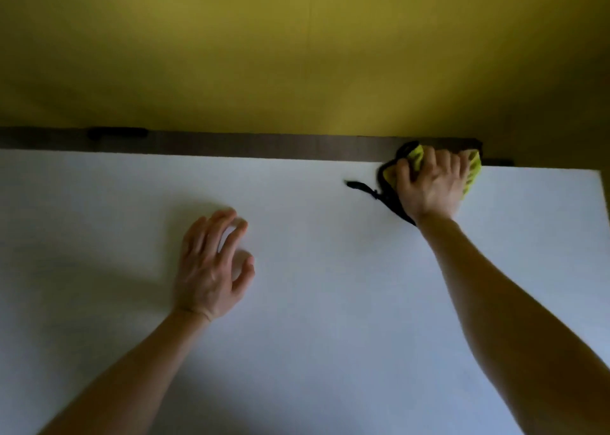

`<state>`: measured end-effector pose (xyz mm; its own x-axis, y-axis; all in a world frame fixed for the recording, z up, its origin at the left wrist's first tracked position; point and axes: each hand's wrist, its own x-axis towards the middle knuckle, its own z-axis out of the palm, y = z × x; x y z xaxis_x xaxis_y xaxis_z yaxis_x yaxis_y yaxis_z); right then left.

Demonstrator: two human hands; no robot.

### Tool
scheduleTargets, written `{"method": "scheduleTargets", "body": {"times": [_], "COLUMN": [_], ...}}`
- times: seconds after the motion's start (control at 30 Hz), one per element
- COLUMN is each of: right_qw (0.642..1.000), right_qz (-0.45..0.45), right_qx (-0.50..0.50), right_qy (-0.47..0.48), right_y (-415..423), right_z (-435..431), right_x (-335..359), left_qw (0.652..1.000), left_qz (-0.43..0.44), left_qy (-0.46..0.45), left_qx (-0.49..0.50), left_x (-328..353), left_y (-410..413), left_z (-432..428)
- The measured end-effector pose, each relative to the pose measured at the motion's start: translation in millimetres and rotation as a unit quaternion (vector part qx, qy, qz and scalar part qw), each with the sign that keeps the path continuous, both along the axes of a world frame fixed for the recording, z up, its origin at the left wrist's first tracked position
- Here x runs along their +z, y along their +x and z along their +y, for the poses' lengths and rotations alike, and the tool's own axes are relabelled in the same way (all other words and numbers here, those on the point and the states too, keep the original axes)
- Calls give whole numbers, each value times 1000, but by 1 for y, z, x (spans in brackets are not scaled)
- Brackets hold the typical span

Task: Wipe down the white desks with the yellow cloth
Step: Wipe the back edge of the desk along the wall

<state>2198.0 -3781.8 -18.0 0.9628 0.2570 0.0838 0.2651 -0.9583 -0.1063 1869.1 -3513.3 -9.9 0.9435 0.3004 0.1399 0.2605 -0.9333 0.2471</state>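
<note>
Head view: right hand [432,183] grips yellow cloth [416,156]; left hand [211,263] spread.

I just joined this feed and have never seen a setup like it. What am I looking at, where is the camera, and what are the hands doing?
There is no machine here: a person works with bare hands. The one picture comes from a camera worn on the head, looking forward and down. The white desk fills the view, with a yellow wall behind it. The right hand grips the yellow cloth at the desk's far edge. The left hand holds nothing, its fingers relaxed.
</note>
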Motion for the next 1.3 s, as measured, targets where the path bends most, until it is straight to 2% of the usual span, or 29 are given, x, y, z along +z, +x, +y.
{"method": "scheduleTargets", "body": {"times": [0.03,0.13,0.2,0.27,0.33,0.4,0.57,0.63,0.7,0.77,0.83,0.9,0.97,1.07,1.13,1.3], "right_qw": [1000,985,969,956,943,952,993,999,998,999,993,969,952,949,961,993], "right_qz": [0,38,57,66,51,54,12,12,-6,5,44,70,79,47,23,-3], "right_qx": [2,162,231,276,310,275,90,0,-62,-24,101,230,289,290,237,95], "right_qy": [8,37,61,75,109,124,77,41,14,26,49,54,64,116,140,75], "right_y": [-18,-84,-112,-115,-91,-56,29,33,17,-18,-64,-104,-117,-91,-63,11], "right_z": [35,151,205,216,187,124,-39,-46,-13,46,115,171,193,162,109,-28], "right_x": [1,7,16,17,8,0,3,2,3,8,10,16,17,9,2,-1], "left_qw": [1000,1000,1000,1000,1000,1000,1000,1000,1000,1000,1000,999,999,999,999,1000], "left_qz": [0,0,8,5,2,3,6,5,0,2,5,16,24,16,10,15], "left_qy": [2,3,7,9,13,12,15,15,15,18,17,26,31,31,29,19], "left_qx": [-2,-1,11,17,15,10,12,12,14,15,9,12,16,10,10,15], "left_x": [1,2,1,1,0,0,4,5,5,5,4,3,2,2,3,1], "left_y": [0,1,1,1,2,0,2,2,4,4,3,4,3,3,2,3], "left_z": [0,0,-1,-1,0,-1,-3,-4,-4,-3,-4,-3,-3,-2,-3,-4]}}
